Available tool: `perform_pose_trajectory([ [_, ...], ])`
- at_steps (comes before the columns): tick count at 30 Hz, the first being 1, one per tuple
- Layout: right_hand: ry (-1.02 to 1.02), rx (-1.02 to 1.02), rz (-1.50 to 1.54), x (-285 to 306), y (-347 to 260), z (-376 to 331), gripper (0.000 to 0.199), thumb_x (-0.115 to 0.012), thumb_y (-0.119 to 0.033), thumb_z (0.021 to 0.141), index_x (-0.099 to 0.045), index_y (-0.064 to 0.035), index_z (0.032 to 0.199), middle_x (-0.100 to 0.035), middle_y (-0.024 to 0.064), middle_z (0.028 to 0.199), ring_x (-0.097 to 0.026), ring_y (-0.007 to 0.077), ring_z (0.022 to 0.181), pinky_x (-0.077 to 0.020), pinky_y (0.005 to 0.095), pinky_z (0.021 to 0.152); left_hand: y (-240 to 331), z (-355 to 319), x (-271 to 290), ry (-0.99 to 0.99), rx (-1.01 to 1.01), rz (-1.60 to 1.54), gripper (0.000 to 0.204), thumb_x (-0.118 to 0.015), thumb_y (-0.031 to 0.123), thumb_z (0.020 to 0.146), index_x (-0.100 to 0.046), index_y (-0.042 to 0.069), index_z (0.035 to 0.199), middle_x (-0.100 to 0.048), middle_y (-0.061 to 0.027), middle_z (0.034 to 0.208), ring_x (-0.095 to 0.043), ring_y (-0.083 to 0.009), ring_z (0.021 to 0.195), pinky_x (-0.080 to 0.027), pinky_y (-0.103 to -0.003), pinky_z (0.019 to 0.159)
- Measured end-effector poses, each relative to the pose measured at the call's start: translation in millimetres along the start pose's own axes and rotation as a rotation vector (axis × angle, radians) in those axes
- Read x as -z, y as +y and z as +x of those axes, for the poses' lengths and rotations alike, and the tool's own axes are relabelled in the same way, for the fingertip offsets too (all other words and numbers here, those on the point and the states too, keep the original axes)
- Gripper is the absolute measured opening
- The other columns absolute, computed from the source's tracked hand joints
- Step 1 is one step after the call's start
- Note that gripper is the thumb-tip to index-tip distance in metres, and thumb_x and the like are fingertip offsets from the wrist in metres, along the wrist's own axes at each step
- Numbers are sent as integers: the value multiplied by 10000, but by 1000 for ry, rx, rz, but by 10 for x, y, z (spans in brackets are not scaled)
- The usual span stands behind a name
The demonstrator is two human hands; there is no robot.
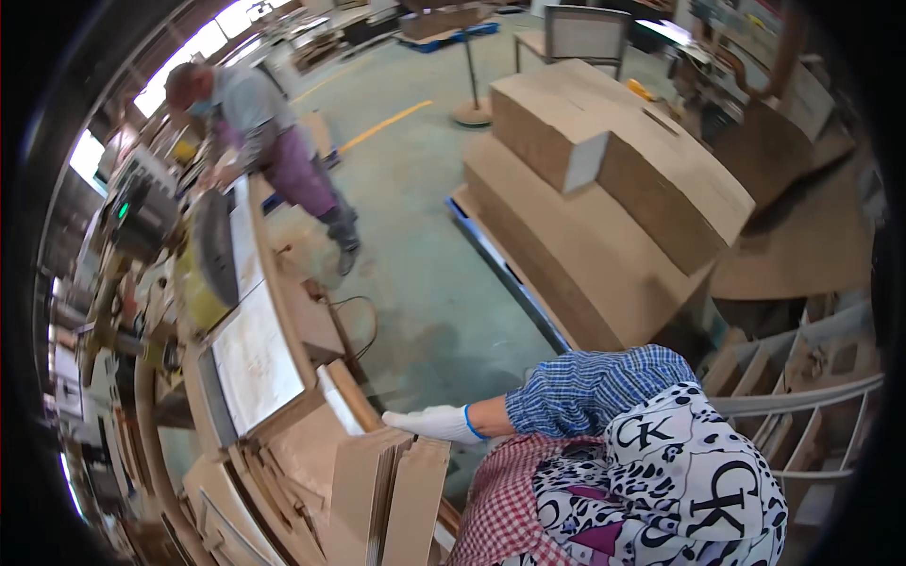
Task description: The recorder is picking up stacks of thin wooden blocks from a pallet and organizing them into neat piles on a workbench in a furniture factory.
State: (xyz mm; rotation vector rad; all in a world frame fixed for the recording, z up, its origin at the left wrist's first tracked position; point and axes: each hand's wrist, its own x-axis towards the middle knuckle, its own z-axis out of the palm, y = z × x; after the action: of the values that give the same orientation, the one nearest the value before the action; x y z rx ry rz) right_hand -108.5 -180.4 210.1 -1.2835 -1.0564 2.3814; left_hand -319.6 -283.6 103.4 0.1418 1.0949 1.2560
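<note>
My right hand [434,424], in a white knit glove with a blue cuff edge, reaches in from the right at the lower middle. Its fingers stretch out to the left and lie along the top edges of several upright brown fibreboard panels [360,491]. A separate panel [415,495] leans beside them, just below the palm. The underside of the hand is hidden, so the thumb does not show. Just past the fingertips runs a narrow wooden strip [351,396] with a white face. My left hand is outside the picture.
A long bench with a white plate [257,358] and a dark curved guard [213,247] runs along the left. A co-worker [274,141] bends over its far end. Large stacked board blocks [576,236] stand on a blue-edged pallet. A cable [371,325] loops on the floor.
</note>
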Motion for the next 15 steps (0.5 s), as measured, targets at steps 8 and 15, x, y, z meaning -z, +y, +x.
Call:
perform_pose_trajectory([
  [8,266,165,267,1408,533,-711,1028,-351,-799,822,-362,35,1422,-279,244,1507,-225,342,1424,-203,402,1148,-767,314,-766,-150,174,91,432,-406,469,986,-553,93,1140,-614,-67,1058,-595,-241,963,-517,-354,839],
  [15,545,201,633,2502,602,-1790,830,-538,-695,830,-507,-41,1339,-492,151,1375,-484,260,1246,-399,385,1024,-1412,554,-1677,-273,284,96,432,-406,471,987,-552,93,1137,-613,-65,1053,-594,-237,958,-515,-348,836],
])
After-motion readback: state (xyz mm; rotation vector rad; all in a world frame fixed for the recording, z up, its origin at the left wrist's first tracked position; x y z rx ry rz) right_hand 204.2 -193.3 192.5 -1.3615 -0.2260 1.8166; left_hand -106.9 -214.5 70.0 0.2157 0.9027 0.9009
